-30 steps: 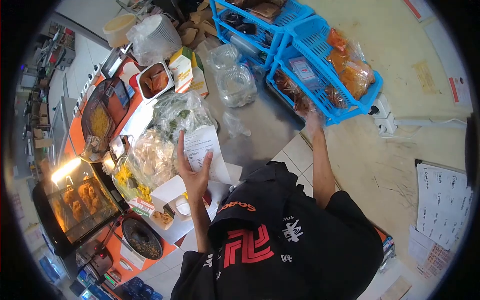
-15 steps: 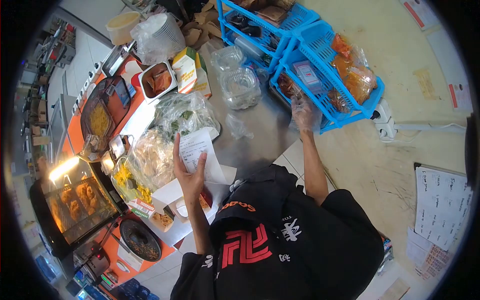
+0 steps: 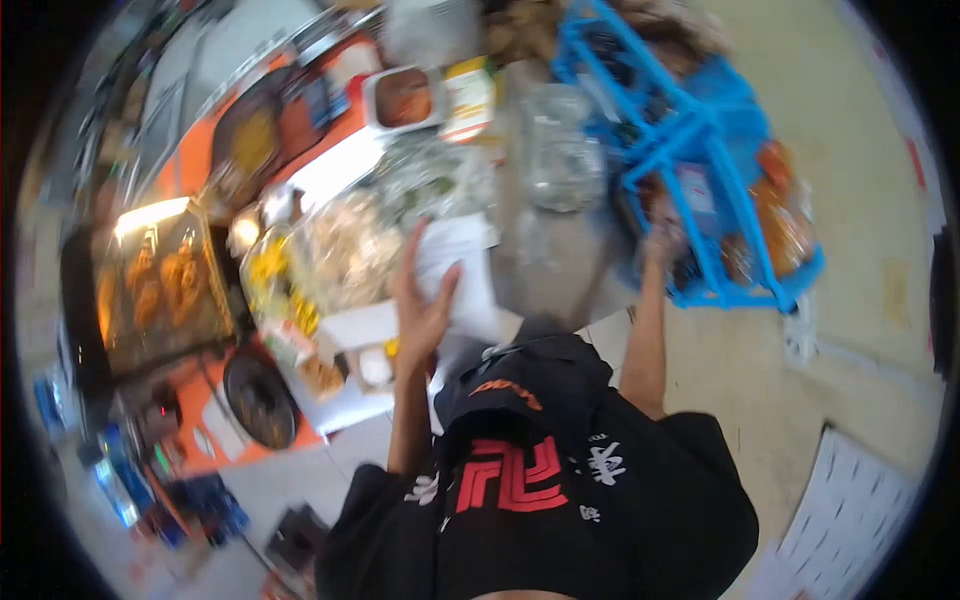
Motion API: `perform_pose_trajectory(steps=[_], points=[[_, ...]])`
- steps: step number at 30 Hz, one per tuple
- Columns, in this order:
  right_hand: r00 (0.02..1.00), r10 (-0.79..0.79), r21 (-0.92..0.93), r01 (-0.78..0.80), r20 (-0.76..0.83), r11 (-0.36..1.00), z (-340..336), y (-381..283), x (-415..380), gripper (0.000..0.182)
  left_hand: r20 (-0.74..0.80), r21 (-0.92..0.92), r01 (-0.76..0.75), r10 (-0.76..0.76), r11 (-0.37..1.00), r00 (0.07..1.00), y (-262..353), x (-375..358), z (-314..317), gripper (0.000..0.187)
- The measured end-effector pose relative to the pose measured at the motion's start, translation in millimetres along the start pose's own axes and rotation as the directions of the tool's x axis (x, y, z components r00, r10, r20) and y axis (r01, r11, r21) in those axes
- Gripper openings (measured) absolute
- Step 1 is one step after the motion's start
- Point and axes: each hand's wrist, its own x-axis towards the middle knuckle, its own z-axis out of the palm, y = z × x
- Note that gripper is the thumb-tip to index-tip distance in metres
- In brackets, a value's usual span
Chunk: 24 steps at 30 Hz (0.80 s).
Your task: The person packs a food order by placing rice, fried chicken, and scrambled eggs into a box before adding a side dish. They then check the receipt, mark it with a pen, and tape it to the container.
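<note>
My left hand (image 3: 428, 310) grips a white printed receipt (image 3: 462, 270), the thumb lying across its front. Below that hand, an open white food box (image 3: 378, 368) sits on the counter. My right hand (image 3: 663, 240), in what looks like a clear plastic glove, reaches into the side of a blue plastic basket (image 3: 712, 195). Its fingers are blurred and partly hidden there, so what they touch cannot be made out. Packets with orange contents (image 3: 778, 225) fill the basket's far side.
Clear plastic containers (image 3: 565, 150) stand mid-counter. Bags of greens (image 3: 430, 185) and pale food (image 3: 345, 250) lie left of them, near a metal tub of red-brown food (image 3: 403, 98). A lit display case (image 3: 150, 285) holds fried pieces. A round black pan (image 3: 260, 398) rests nearby.
The view has turned and blurred, so the counter and basket appear shifted to the right. My left hand still has the receipt, and my right hand remains at the blue basket.
</note>
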Motion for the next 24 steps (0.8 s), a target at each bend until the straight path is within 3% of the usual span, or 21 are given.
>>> perform_pose_trajectory(steps=[2, 4, 5, 7, 9, 10, 11, 14, 17, 20, 24], points=[[0.992, 0.129, 0.044, -0.129, 0.002, 0.991, -33, -41, -7, 0.047, 0.125, -0.268, 0.172, -0.143, 0.948, 0.982, 7, 0, -6, 0.055], [0.981, 0.155, 0.267, -0.119, -0.114, 0.956, -69, -96, -24, 0.049, 0.219, -0.504, 0.261, -0.17, 0.823, 0.961, 13, 3, -13, 0.054], [0.986, 0.115, 0.27, -0.079, -0.121, 0.96, -67, -81, -28, 0.047, 0.277, -0.612, 0.3, -0.157, 0.731, 0.948, 18, 3, -15, 0.054], [0.988, 0.046, 0.268, -0.006, -0.145, 0.963, -51, -38, -32, 0.043, 0.273, -0.695, 0.305, -0.153, 0.651, 0.95, 34, 3, -19, 0.063], [0.986, 0.015, 0.578, 0.086, -0.168, 0.811, -41, -36, -46, 0.042, 0.277, -0.706, 0.299, -0.138, 0.642, 0.951, 43, 2, -24, 0.08], [0.983, 0.012, 0.71, 0.122, -0.181, 0.694, -38, -41, -56, 0.041, 0.261, -0.721, 0.27, -0.111, 0.638, 0.959, 43, 0, -28, 0.08], [0.974, 0.203, 0.841, -0.193, 0.102, 0.505, -52, -72, -75, 0.04, 0.246, -0.736, 0.242, -0.083, 0.632, 0.966, 43, -3, -33, 0.08], [0.836, 0.097, 0.73, -0.523, 0.541, 0.44, -63, -127, -111, 0.038, 0.184, -0.763, 0.178, -0.054, 0.621, 0.981, 39, -15, -48, 0.079], [0.721, -0.091, 0.627, -0.525, 0.687, 0.576, -41, -161, -156, 0.035, 0.085, -0.76, 0.115, -0.077, 0.639, 0.993, 32, -34, -73, 0.077], [0.601, -0.349, 0.677, -0.49, 0.719, 0.549, -41, -207, -201, 0.028, -0.023, -0.732, 0.057, -0.107, 0.679, 0.994, 22, -61, -107, 0.076], [0.473, -0.36, 0.594, -0.638, 0.804, 0.489, -44, -255, -258, 0.026, -0.199, -0.642, -0.033, -0.125, 0.766, 0.972, -4, -106, -167, 0.079]])
